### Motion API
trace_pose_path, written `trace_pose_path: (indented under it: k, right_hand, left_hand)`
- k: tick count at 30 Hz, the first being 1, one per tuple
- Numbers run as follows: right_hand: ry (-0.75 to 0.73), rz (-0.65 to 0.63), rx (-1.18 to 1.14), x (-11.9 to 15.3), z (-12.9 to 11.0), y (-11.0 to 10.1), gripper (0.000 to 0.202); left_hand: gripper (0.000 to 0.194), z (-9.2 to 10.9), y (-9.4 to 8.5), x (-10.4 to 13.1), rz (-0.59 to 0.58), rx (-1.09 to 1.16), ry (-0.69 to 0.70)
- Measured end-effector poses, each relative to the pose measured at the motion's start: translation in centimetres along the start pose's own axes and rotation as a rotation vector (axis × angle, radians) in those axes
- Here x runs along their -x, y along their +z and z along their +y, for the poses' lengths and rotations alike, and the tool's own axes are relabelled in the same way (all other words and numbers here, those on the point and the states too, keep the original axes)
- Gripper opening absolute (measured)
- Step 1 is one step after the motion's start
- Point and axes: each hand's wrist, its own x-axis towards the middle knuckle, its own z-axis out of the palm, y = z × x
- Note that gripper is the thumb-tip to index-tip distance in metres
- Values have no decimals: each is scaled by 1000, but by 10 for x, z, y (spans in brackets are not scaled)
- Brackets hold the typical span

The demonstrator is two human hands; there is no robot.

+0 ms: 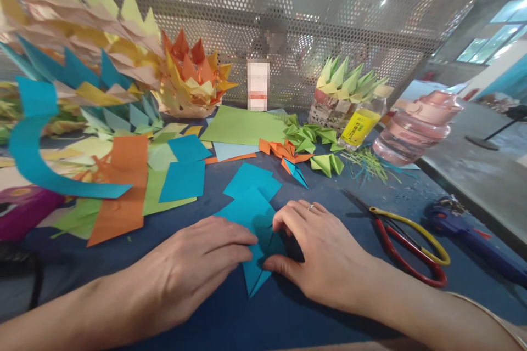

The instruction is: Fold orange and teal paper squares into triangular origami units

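Note:
A blue sheet of paper (251, 211) lies in front of me, its lower end folded to a point with a crease down the middle. My left hand (193, 263) rests on its left side, fingers stretched out and pressing it to the table. On the right side, my right hand (317, 247) has curled fingers and a thumb gripping the paper's folded edge. More blue paper squares (255, 178) lie just beyond the folded sheet. Further off are a small blue folded piece (295, 171), orange folded pieces (286, 151) and several green folded pieces (308, 134).
Scissors (405, 236) and a blue glue gun (473, 230) lie at right. A yellow-labelled bottle (360, 123) and pink bottle (415, 126) stand behind them. Orange paper (129, 175) and a curled blue strip (31, 148) are at left, before spiky paper models (193, 77).

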Motion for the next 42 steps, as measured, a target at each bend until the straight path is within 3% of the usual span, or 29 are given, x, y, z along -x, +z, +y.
trace_pose_path:
  k: [7, 13, 19, 26, 30, 33, 39, 42]
  right_hand:
    - [-85, -151, -95, -2, 6, -2, 15]
    - [-123, -88, -56, -6, 12, 2, 18]
    - [-229, -38, -236, -9, 18, 5, 19]
    - [-303, 12, -247, -10, 16, 12, 12]
    - [-254, 33, -247, -6, 9, 9, 7]
    - [-247, 43, -239, -4, 4, 4, 3]
    - [-337, 60, -93, 0, 0, 8, 30]
    - [-373, 73, -44, 2, -1, 12, 20]
  left_hand:
    - [29, 4, -2, -2, 8, 67, -35]
    - [31, 6, -4, -2, 24, 29, -46]
    - [37, 10, -8, -4, 45, -44, -52]
    - [31, 8, -6, -5, 35, -119, 193]
    - [29, 6, -1, 1, 25, -204, 228]
    - [29, 7, 1, 5, 68, -266, 219]
    - [30, 18, 5, -4, 216, -220, 54]
    - [31, 22, 6, -8, 207, -167, 6]
